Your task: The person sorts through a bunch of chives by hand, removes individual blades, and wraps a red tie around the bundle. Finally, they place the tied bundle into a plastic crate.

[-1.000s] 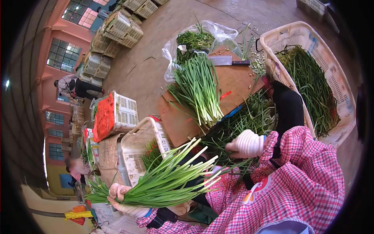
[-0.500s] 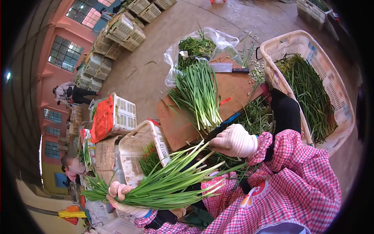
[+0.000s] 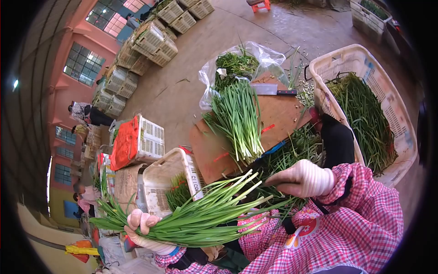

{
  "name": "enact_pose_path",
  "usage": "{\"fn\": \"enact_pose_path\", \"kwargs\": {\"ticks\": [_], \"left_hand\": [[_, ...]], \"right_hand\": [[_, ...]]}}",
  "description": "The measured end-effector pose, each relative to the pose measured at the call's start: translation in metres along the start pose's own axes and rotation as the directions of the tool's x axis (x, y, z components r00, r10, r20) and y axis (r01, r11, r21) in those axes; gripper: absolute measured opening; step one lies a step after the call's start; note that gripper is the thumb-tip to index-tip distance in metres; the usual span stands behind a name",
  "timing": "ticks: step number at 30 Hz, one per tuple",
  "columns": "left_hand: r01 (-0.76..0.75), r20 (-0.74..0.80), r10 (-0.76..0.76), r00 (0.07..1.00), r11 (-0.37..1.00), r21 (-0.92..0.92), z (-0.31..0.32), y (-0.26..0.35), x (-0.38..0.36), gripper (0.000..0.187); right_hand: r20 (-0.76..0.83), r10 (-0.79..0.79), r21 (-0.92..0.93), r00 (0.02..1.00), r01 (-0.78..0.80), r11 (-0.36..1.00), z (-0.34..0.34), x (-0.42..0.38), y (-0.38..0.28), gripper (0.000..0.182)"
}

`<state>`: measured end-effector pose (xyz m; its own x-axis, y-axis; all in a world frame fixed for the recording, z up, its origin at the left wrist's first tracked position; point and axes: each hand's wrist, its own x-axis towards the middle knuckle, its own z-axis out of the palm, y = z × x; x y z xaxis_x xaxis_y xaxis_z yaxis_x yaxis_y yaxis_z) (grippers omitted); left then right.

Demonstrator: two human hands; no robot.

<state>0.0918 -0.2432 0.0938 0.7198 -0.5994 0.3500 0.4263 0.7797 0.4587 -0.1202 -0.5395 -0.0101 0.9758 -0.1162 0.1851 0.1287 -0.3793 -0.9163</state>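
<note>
My left hand, wrapped in a pale covering, is closed round the leafy part of a bunch of green stalks, whose pale ends point up and right. My right hand is just right of those ends, fingers pressed together and pointing left; what they hold, if anything, is too small to make out. Beyond the hands, a pile of trimmed green stalks lies on a brown board. At the board's far side rests a cleaver with a dark handle.
A big crate of greens stands at the right. Another crate is left of the board. An open plastic bag with greens lies behind the pile. Stacked crates and a person are farther left.
My right hand has moved right and slightly down, away from the stalk ends. My left hand keeps its hold on the bunch. The background has shifted slightly down and right in view.
</note>
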Motion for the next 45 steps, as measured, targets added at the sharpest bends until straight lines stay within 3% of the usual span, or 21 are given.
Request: {"fn": "enact_pose_path", "kwargs": {"ticks": [1,4,8,12,15,18,20,22,25,29,33,36,42,44,45], "left_hand": [[-0.001,0.015,0.001,1.0,1.0,0.017,0.003,-0.003,0.001,0.019],[-0.004,0.052,0.001,0.999,0.999,0.053,0.014,-0.014,0.004,0.019],[-0.01,0.096,-0.004,0.995,0.99,0.144,0.022,-0.017,0.002,0.02],[-0.07,0.023,0.067,0.998,0.978,0.196,0.03,-0.025,0.002,0.029],[-0.062,-0.002,0.064,0.998,0.978,0.197,0.031,-0.028,0.003,0.03],[-0.004,0.109,-0.014,0.994,0.987,0.162,0.031,-0.028,0.002,0.025],[-0.088,0.057,0.077,0.995,0.97,0.228,0.033,-0.032,0.003,0.03],[-0.044,0.104,0.021,0.994,0.972,0.231,0.032,-0.031,0.004,0.029],[-0.035,0.149,-0.004,0.989,0.966,0.256,0.036,-0.036,0.003,0.029],[-0.08,0.159,0.031,0.987,0.947,0.312,0.039,-0.04,0.003,0.031],[-0.06,0.198,-0.003,0.98,0.947,0.315,0.04,-0.043,0.002,0.03],[-0.141,0.174,0.091,0.981,0.943,0.301,0.04,-0.048,0.0,0.031],[-0.091,0.248,0.006,0.969,0.939,0.332,0.043,-0.048,0.003,0.033],[-0.139,0.258,0.069,0.964,0.955,0.261,0.046,-0.054,0.003,0.034],[-0.139,0.259,0.069,0.963,0.955,0.262,0.046,-0.054,0.003,0.034]], "right_hand": [[-0.06,-0.066,-0.008,0.996,0.066,0.998,0.009,0.005,0.005,0.026],[-0.018,-0.01,-0.206,1.0,0.006,0.978,0.02,0.02,0.004,0.031],[-0.14,0.053,-0.175,0.989,-0.077,0.982,0.032,0.028,0.007,0.03],[-0.019,0.081,-0.154,0.997,-0.083,0.985,0.036,0.033,0.017,0.029],[-0.064,0.098,-0.11,0.993,-0.104,0.988,0.036,0.032,0.013,0.03],[-0.047,0.093,-0.084,0.995,-0.097,0.992,0.028,0.031,0.014,0.028],[-0.027,0.065,-0.074,0.998,-0.067,0.995,0.026,0.029,0.019,0.027],[-0.129,-0.058,-0.166,0.99,0.036,0.985,0.026,0.025,0.021,0.023],[-0.174,-0.092,-0.292,0.981,0.038,0.956,0.025,0.02,0.024,0.024],[-0.061,-0.015,-0.356,0.998,-0.008,0.934,0.021,0.012,0.021,0.023],[-0.06,-0.06,-0.278,0.996,0.041,0.96,0.028,0.012,0.033,0.024],[-0.025,-0.064,-0.302,0.998,0.053,0.952,0.032,0.016,0.032,0.025],[0.036,0.069,-0.322,0.997,-0.053,0.945,0.03,0.026,0.019,0.028],[0.046,0.031,-0.142,0.998,-0.025,0.99,0.031,0.027,0.021,0.032],[0.045,0.031,-0.141,0.998,-0.024,0.99,0.033,0.028,0.026,0.032]]}}
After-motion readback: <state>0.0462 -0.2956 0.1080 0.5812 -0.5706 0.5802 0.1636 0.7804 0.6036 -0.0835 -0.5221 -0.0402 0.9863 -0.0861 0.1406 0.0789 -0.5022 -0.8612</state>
